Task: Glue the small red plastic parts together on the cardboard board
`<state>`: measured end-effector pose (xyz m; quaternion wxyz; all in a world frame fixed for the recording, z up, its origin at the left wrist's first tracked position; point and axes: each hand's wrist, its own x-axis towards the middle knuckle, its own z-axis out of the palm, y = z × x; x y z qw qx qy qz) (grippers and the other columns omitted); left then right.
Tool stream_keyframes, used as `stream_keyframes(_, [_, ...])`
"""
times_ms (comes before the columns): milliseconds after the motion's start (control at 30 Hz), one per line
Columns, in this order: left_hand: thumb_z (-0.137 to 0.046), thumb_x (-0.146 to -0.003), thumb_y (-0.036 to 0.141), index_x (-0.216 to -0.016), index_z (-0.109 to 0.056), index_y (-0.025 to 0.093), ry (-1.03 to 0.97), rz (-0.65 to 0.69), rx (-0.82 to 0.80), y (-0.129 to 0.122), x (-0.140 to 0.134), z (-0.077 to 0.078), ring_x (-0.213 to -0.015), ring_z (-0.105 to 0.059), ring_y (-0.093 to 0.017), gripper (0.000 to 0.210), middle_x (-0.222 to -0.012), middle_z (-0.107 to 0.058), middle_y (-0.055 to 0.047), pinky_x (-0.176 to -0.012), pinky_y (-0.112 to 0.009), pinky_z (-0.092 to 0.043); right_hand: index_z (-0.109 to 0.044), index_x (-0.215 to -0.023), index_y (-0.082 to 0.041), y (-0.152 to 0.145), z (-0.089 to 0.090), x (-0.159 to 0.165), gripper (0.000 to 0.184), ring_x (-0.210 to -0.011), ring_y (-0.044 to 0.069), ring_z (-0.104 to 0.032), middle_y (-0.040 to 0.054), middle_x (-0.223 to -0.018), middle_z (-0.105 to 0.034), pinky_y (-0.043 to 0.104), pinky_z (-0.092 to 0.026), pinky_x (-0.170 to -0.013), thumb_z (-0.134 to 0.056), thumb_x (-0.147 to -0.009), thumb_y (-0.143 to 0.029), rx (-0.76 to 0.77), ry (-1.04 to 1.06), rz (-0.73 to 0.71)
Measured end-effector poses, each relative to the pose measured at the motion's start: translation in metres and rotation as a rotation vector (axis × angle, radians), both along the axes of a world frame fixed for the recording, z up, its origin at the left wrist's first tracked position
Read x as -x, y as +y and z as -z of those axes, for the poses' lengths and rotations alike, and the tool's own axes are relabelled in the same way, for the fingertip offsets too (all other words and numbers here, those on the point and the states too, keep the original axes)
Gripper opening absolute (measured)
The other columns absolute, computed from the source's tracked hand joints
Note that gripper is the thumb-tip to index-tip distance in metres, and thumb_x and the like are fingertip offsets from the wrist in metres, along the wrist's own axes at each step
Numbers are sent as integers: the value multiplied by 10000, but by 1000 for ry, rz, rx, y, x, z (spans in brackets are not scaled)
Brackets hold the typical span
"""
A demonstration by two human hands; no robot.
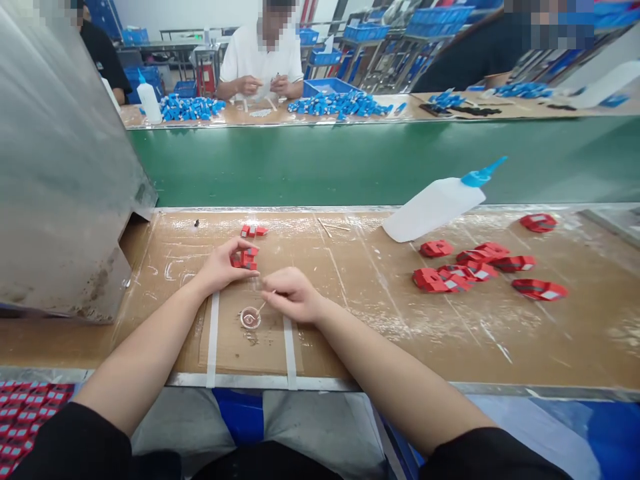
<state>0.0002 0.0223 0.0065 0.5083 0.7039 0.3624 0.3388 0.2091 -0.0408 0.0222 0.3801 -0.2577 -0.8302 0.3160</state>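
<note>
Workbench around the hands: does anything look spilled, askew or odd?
Dark smears mark the cardboard beside the small cup, possibly drips from it. A lone dark speck lies on the bench toward its back left, apart from the other items. The white bottle looks tilted, though the wide lens may cause that.

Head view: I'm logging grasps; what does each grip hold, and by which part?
Left grip: one or more red pieces, by near and far edges. Right grip: a thin stick, near its upper end.
</note>
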Motion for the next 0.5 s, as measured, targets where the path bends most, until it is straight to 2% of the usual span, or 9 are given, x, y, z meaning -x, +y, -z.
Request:
stream_keyframes(100, [-897, -683, 380, -1090, -606, 206, 89, -49, -2, -2, -1, -4, -898, -680, -166, 530, -1121, -697, -39, -849, -314, -543, -408, -607, -215, 7, 1, -1, 470, -545, 125, -382, -34, -575, -384, 288, -305, -580, -493, -1023, -414, 91, 210, 342])
stream_keyframes(167, [-903, -667, 397, -1071, -588, 213, 125, -64, -2, -3, -1, -6, -868, -678, -165, 544, -1050, -702, -17, -817, -306, -541, -501, -642, -201, 12, 2, 0, 463, -589, 134, -438, -22, -608, -455, 289, -337, -615, -510, -1024, -462, 129, 253, 473])
stream_keyframes(300, [-904, -658, 417, -1049, -578, 216, 141, -59, -12, -2, -2, -6, -822, -668, -156, 547, -972, -691, 8, -779, -293, -532, -594, -696, -192, 19, 7, 1, 489, -633, 145, -481, -13, -639, -509, 288, -361, -640, -507, -1017, -551, 164, 185, 500])
stream_keyframes(500, [-892, -667, 414, -1056, -574, 221, 168, -64, -22, -2, -2, -6, -781, -653, -157, 538, -872, -670, 27, -750, -289, -516, -633, -733, -187, 23, 15, 2, 462, -643, 141, -488, -15, -652, -522, 284, -357, -641, -514, -1022, -526, 166, 149, 506])
